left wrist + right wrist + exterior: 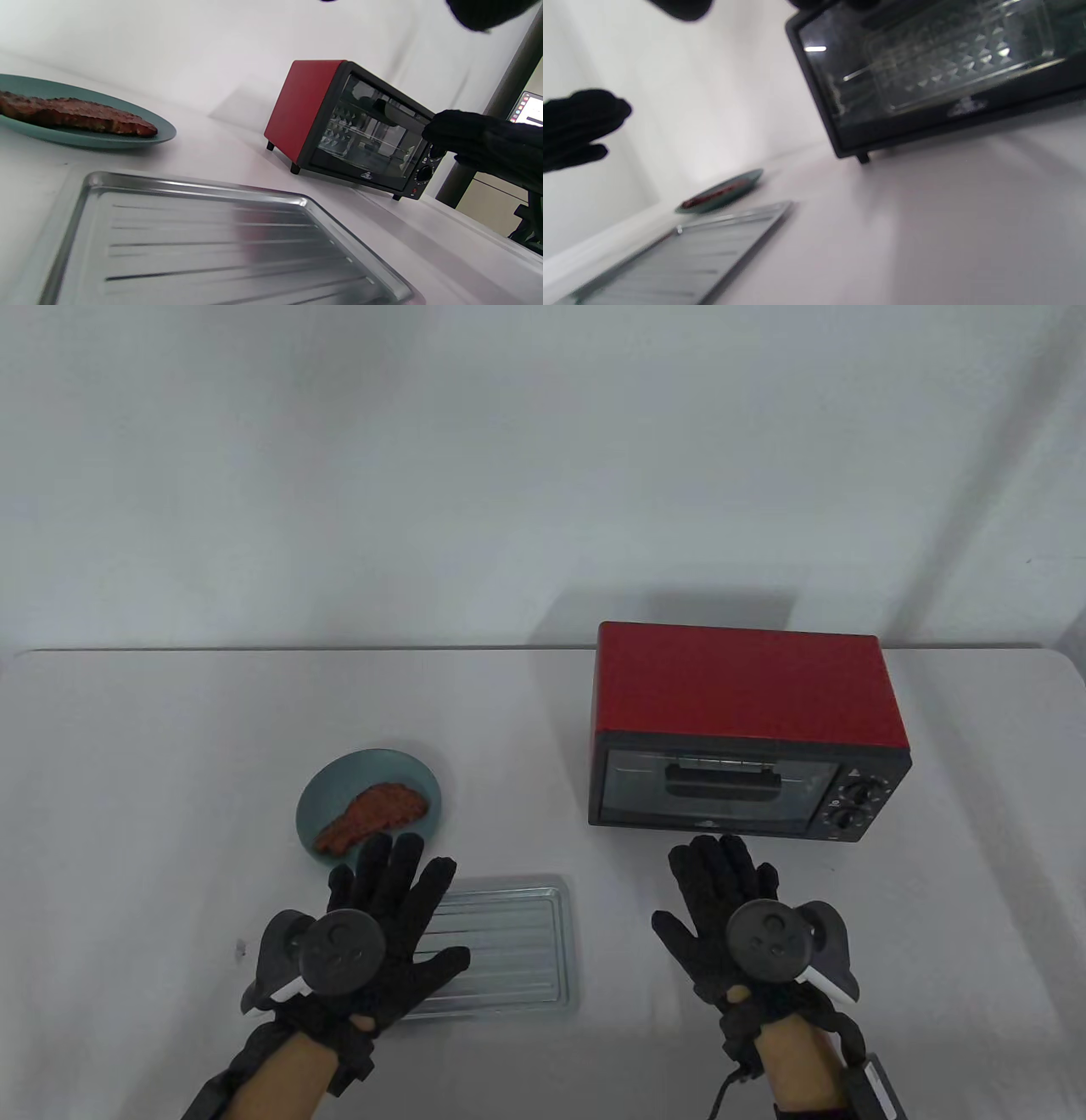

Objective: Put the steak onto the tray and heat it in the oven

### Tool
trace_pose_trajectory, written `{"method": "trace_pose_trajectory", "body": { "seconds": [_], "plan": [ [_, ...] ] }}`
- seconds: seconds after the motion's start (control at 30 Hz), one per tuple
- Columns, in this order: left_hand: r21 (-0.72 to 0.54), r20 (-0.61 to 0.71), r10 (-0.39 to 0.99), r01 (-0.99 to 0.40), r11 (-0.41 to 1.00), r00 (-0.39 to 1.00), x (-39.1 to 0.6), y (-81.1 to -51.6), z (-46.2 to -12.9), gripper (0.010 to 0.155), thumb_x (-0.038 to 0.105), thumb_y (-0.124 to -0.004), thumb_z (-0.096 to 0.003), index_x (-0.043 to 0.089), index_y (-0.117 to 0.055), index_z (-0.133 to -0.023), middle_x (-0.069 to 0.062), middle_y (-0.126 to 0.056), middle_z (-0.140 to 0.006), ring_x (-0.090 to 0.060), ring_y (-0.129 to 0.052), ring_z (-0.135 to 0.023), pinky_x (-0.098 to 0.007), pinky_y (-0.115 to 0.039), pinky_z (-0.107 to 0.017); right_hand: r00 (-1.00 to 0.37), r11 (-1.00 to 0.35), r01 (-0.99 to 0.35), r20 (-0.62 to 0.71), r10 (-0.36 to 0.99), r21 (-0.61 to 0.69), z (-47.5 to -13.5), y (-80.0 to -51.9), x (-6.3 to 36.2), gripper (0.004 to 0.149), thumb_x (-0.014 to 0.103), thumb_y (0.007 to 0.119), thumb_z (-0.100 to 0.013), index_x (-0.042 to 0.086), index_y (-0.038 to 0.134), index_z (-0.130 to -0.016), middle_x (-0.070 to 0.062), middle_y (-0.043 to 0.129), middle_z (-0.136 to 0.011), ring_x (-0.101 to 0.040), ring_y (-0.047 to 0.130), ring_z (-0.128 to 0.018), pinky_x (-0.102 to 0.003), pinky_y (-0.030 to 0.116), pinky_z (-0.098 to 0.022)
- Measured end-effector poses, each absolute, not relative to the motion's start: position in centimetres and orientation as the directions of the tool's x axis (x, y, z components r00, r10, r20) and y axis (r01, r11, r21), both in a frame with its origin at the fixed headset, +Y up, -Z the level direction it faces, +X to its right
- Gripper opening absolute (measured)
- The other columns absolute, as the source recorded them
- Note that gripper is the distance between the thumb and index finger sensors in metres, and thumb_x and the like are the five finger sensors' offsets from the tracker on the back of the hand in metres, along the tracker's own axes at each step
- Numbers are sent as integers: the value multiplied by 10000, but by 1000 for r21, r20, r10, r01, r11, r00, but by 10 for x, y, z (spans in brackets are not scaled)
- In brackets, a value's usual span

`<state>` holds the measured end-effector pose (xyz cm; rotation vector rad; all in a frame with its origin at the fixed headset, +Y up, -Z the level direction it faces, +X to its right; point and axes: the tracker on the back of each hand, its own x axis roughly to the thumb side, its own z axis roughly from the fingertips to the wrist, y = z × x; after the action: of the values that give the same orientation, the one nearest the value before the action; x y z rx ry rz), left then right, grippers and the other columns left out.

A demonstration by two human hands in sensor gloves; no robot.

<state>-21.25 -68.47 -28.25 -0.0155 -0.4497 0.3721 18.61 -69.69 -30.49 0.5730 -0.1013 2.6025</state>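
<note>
A brown steak lies on a teal plate left of centre. Just in front of the plate sits a ribbed metal tray. The red oven stands at the right with its glass door closed. My left hand hovers flat with fingers spread over the tray's left part, fingertips at the plate's near rim, holding nothing. My right hand is spread open too, just in front of the oven door.
Two black knobs sit on the oven's right panel. The white table ends at a grey wall behind. A laptop screen and a dark post show past the table's right side.
</note>
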Motion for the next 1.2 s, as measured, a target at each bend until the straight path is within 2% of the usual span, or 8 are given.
{"method": "trace_pose_trajectory", "body": {
  "seconds": [0.33, 0.53, 0.67, 0.83, 1.0, 1.07, 1.2],
  "plan": [
    [-49, 409, 416, -436, 899, 812, -222, -683, -285, 853, 817, -572, -471, 363, -318, -1146, -47, -211, -1239, -366, -140, -1166, -720, -304, -742, -762, -836, -548, 400, 509, 21, -304, -693, 191, 736, 518, 622, -556, 77, 410, -1105, -321, 396, -1130, -585, 299, -1024, -787, 303, -589],
    [-17, 384, 486, -520, 854, 785, -234, -682, -288, 843, 804, -582, -472, 350, -350, -1144, -55, -253, -1238, -374, -182, -1170, -722, -332, -741, -719, -759, -650, 356, 597, -38, -305, -691, 204, 708, 488, 638, -553, 38, 481, -1077, -335, 522, -1086, -607, 479, -981, -779, 419, -586],
    [-3, 366, 508, -545, 839, 780, -240, -682, -289, 839, 799, -584, -473, 349, -355, -1143, -56, -259, -1238, -374, -185, -1170, -721, -337, -741, -686, -670, -722, 295, 665, -169, -306, -680, 228, 695, 479, 641, -556, 18, 508, -1058, -336, 579, -1050, -605, 574, -935, -755, 497, -574],
    [-3, 341, 536, -570, 822, 772, -247, -684, -292, 833, 793, -586, -476, 346, -359, -1142, -58, -259, -1237, -375, -183, -1169, -721, -334, -740, -574, -519, -797, 123, 809, -307, -328, -676, 259, 673, 445, 656, -558, -14, 525, -1031, -353, 607, -1008, -598, 662, -862, -717, 579, -544],
    [-3, 327, 566, -598, 801, 757, -251, -684, -293, 829, 786, -587, -480, 342, -359, -1142, -59, -251, -1236, -374, -169, -1166, -723, -329, -739, -501, -477, -815, -13, 866, -329, -357, -681, 271, 676, 427, 654, -560, -30, 496, -1033, -352, 560, -1028, -574, 693, -834, -682, 624, -523],
    [-3, 327, 570, -602, 799, 754, -252, -685, -293, 830, 784, -588, -480, 340, -360, -1143, -61, -251, -1236, -375, -169, -1165, -723, -331, -738, -457, -441, -838, -28, 889, -321, -366, -684, 271, 681, 415, 660, -560, -29, 477, -1043, -352, 533, -1045, -572, 686, -839, -679, 625, -522],
    [-8, 323, 577, -607, 795, 750, -252, -684, -293, 827, 781, -588, -482, 339, -359, -1143, -61, -251, -1235, -376, -166, -1164, -723, -330, -738, -444, -449, -836, -90, 891, -316, -380, -688, 268, 674, 405, 664, -559, 42, 430, -1077, -333, 536, -1061, -548, 710, -832, -667, 638, -520]
  ]
}}
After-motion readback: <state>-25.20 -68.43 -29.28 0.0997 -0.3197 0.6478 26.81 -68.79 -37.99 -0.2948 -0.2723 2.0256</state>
